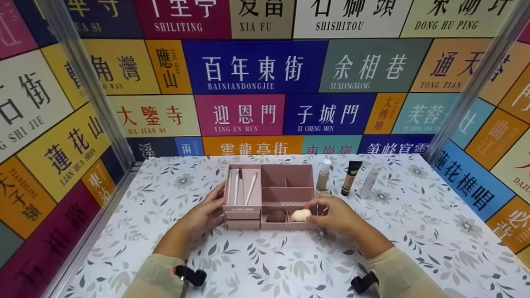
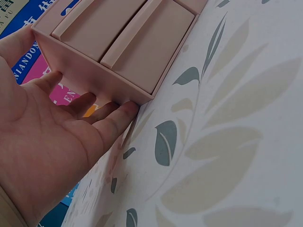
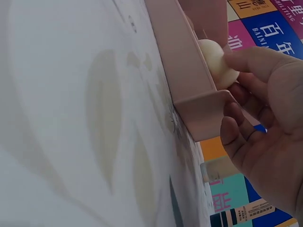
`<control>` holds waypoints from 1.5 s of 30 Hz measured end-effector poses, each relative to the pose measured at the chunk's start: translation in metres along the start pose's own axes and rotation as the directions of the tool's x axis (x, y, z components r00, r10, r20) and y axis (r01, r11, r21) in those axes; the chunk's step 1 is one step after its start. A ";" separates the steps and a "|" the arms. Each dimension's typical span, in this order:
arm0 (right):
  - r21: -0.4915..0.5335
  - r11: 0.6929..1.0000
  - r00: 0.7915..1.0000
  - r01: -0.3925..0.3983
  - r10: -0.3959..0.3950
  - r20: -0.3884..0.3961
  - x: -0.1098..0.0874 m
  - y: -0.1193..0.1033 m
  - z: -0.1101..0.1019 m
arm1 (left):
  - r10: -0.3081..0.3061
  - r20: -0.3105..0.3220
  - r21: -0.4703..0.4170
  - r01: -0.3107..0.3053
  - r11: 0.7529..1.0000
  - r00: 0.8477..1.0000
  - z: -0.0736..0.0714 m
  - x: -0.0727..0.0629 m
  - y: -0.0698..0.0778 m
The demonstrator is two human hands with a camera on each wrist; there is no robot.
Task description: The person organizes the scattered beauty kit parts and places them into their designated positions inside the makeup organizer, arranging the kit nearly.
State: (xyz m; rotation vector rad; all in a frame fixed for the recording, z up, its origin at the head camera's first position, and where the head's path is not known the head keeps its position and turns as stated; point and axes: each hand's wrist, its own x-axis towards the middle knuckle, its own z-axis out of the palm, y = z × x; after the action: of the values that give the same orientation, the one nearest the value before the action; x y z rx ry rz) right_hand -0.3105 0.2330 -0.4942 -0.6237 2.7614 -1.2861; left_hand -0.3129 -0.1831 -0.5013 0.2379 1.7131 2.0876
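Observation:
A pink cosmetics organizer [image 1: 285,196] stands mid-table with drawers on its left half and several compartments on its right. My left hand [image 1: 210,207] rests against its left side; in the left wrist view the loosely extended fingers [image 2: 87,101] touch that wall beside the drawer fronts [image 2: 147,45]. Between thumb and fingertips, my right hand [image 1: 332,212] pinches a cream makeup sponge [image 1: 301,215] at the front right compartment. The right wrist view shows the sponge [image 3: 218,64] just inside the organizer's front wall. A brown makeup sponge [image 1: 275,216] lies in the front compartment beside it.
Thin brushes [image 1: 237,186] lie in the organizer's top left tray. Right of the organizer stand a foundation bottle with a white cap [image 1: 323,176], a black-capped tube [image 1: 351,179] and a clear bottle [image 1: 369,182]. A sign-printed wall [image 1: 256,70] rises behind the leaf-patterned table [image 1: 265,265].

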 end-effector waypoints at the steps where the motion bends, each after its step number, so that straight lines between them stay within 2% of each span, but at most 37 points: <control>1: -0.019 1.000 1.000 0.003 -0.003 0.009 0.000 0.000 0.001 | 0.000 -0.001 -0.003 0.000 1.000 1.000 0.000 0.000 0.000; 7: -0.068 0.997 1.000 0.020 -0.020 0.000 -0.001 -0.003 0.001 | -0.008 -0.017 -0.004 0.008 1.000 1.000 0.000 -0.001 0.001; 10: -0.051 0.999 1.000 0.004 -0.005 -0.006 -0.001 -0.003 -0.001 | -0.012 -0.024 -0.007 0.012 1.000 1.000 0.001 -0.002 0.001; 14: 0.026 0.999 0.999 -0.047 0.047 -0.009 -0.002 -0.002 -0.008 | -0.012 -0.025 -0.007 0.012 1.000 1.000 0.002 -0.002 0.002; 19: 0.112 0.992 0.997 -0.066 0.071 -0.041 -0.004 0.000 -0.019 | -0.006 -0.024 -0.010 0.005 1.000 1.000 0.001 -0.003 0.001; 24: 0.155 0.985 0.993 -0.071 0.083 -0.078 -0.005 -0.001 -0.026 | -0.007 -0.026 -0.010 0.006 1.000 1.000 0.001 -0.002 -0.001; 27: 0.163 0.985 0.988 -0.064 0.086 -0.131 -0.008 -0.004 -0.030 | -0.004 -0.026 -0.001 0.004 1.000 1.000 0.001 -0.002 -0.001; 34: 0.242 0.970 0.958 0.001 0.069 -0.279 -0.016 -0.009 -0.044 | -0.016 -0.057 0.001 0.016 1.000 0.998 0.003 -0.002 0.000; 37: 0.239 0.971 0.943 0.015 0.066 -0.326 -0.022 -0.008 -0.054 | -0.020 -0.059 -0.007 0.020 1.000 0.998 0.003 -0.002 0.000; 41: 0.214 0.977 0.916 -0.019 0.103 -0.387 -0.029 -0.004 -0.075 | -0.016 -0.058 -0.015 0.015 1.000 0.998 0.003 -0.003 0.000; 45: 0.208 0.974 0.870 -0.092 0.180 -0.460 -0.031 0.004 -0.100 | -0.007 -0.044 -0.006 0.006 1.000 0.999 0.002 -0.003 0.001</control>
State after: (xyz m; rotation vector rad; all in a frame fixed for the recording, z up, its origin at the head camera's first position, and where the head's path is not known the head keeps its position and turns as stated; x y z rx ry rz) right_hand -0.3028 0.3198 -0.4361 -0.0959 2.9217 -1.8384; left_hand -0.3095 -0.1830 -0.4998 0.1857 1.7310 2.1074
